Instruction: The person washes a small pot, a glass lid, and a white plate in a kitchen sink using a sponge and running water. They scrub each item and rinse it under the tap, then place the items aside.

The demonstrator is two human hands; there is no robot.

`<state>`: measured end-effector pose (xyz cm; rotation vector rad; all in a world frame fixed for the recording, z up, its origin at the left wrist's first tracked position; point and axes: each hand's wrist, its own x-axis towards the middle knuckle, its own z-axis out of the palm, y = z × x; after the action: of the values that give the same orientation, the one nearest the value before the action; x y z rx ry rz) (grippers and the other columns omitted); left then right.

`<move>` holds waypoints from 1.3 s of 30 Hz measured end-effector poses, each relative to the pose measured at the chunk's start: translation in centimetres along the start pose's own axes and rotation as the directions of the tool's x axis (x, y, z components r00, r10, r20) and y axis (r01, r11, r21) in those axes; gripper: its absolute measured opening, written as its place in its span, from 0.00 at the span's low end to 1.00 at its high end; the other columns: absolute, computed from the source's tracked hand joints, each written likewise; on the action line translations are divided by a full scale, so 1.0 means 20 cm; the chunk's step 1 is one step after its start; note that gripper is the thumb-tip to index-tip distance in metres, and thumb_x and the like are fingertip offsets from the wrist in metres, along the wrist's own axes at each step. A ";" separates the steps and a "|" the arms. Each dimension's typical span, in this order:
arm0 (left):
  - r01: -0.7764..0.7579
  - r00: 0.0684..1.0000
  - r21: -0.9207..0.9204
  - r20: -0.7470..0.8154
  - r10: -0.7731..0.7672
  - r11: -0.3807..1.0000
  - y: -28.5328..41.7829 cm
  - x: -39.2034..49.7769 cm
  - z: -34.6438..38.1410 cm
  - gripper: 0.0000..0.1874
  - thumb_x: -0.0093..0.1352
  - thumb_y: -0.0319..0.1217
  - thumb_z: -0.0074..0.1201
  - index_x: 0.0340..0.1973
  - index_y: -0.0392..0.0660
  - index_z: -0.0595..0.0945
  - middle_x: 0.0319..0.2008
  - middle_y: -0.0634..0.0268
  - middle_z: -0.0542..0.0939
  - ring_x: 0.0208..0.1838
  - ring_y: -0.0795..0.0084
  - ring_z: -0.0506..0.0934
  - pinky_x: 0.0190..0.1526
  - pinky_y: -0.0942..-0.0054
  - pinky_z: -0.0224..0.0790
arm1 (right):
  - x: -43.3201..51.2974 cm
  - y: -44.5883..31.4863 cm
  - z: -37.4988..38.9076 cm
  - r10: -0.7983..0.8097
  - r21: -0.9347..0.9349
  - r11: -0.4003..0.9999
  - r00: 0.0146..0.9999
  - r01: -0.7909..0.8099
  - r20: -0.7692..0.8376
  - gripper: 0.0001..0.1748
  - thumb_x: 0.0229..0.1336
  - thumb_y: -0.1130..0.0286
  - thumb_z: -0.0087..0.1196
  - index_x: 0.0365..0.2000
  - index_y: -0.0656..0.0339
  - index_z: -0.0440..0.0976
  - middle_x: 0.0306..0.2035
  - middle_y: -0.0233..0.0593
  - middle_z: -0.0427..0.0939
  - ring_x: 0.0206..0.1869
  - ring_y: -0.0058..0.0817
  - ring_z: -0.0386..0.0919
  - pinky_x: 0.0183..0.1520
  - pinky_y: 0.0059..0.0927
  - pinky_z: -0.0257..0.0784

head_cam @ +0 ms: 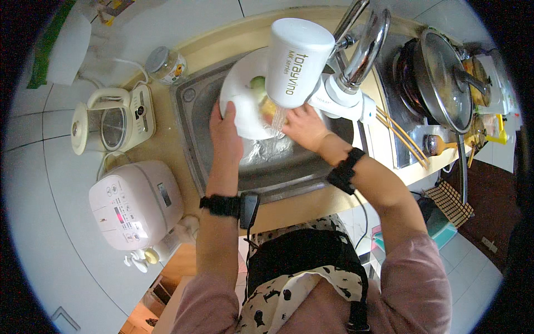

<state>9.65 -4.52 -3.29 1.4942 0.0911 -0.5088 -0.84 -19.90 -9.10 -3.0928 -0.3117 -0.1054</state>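
Note:
My left hand grips the left rim of a white plate or shallow bowl, which is tilted over the stainless steel sink. In it lie a pale green piece of produce and a yellow-reddish one, both blurred and partly hidden by the filter. My right hand is at the lower right of the plate, its fingertips beside the yellowish piece. Whether it grasps anything is unclear. A stream of water runs from the white Torayvino faucet filter between my hands.
Left of the sink stand a glass jar, a cream electric kettle and a white rice cooker. At right, chopsticks lie near a lidded pan on the stove. The chrome faucet overhangs the sink.

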 end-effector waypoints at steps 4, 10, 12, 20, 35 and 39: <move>-0.163 0.976 0.528 -0.038 0.215 0.833 0.16 -0.07 -0.07 0.21 0.66 0.25 0.36 0.56 0.38 0.61 0.51 0.50 0.69 0.53 0.56 0.69 0.52 0.65 0.61 | 0.08 -0.15 -0.04 -0.062 0.264 0.958 0.980 0.111 -0.188 0.30 0.44 0.74 0.45 0.52 0.39 0.61 0.54 0.46 0.60 0.56 0.44 0.61 0.54 0.41 0.62; -0.236 0.968 0.745 0.125 0.218 0.624 0.21 -0.06 -0.23 0.25 0.62 0.22 0.35 0.57 0.43 0.62 0.49 0.47 0.71 0.50 0.50 0.70 0.52 0.62 0.60 | -0.11 -0.09 -0.18 -0.092 0.387 0.911 0.986 0.139 -0.138 0.28 0.47 0.76 0.43 0.51 0.41 0.62 0.53 0.44 0.61 0.51 0.45 0.66 0.53 0.41 0.63; -0.226 0.974 0.775 0.161 0.160 0.590 0.20 -0.02 -0.28 0.27 0.60 0.22 0.36 0.57 0.43 0.61 0.47 0.47 0.72 0.47 0.52 0.73 0.50 0.63 0.63 | -0.17 -0.04 -0.21 0.110 0.448 0.893 0.989 -0.054 -0.101 0.28 0.45 0.75 0.47 0.51 0.45 0.64 0.51 0.46 0.63 0.50 0.43 0.66 0.50 0.35 0.66; 0.350 0.850 0.670 0.067 -0.522 0.654 0.18 -0.05 -0.34 0.25 0.58 0.25 0.43 0.53 0.41 0.65 0.41 0.53 0.74 0.33 0.64 0.77 0.22 0.70 0.73 | -0.09 -0.04 -0.16 0.052 0.544 -0.551 0.624 -0.633 0.780 0.33 0.44 0.57 0.56 0.51 0.60 0.60 0.38 0.40 0.71 0.40 0.32 0.73 0.32 0.36 0.75; 0.638 0.768 -0.490 0.460 -0.446 0.594 -0.56 -0.08 0.14 0.20 0.67 0.34 0.45 0.51 0.36 0.68 0.49 0.57 0.72 0.53 0.64 0.69 0.55 0.65 0.60 | -0.23 0.21 -0.45 0.584 0.603 0.637 0.811 -0.480 0.030 0.16 0.50 0.73 0.46 0.41 0.65 0.68 0.41 0.56 0.71 0.40 0.53 0.71 0.43 0.40 0.69; 0.496 0.866 -0.588 0.286 -0.410 0.638 -0.51 -0.06 0.13 0.20 0.66 0.31 0.46 0.51 0.34 0.67 0.49 0.54 0.71 0.53 0.61 0.69 0.55 0.65 0.60 | -0.25 0.18 -0.22 0.665 0.829 0.385 0.745 -0.405 0.055 0.16 0.49 0.76 0.48 0.42 0.64 0.68 0.39 0.51 0.73 0.42 0.43 0.72 0.44 0.33 0.67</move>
<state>4.19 -6.57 -11.99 0.7273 0.5125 -0.8784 -5.29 -24.65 -5.23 -2.0347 0.5594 -0.2964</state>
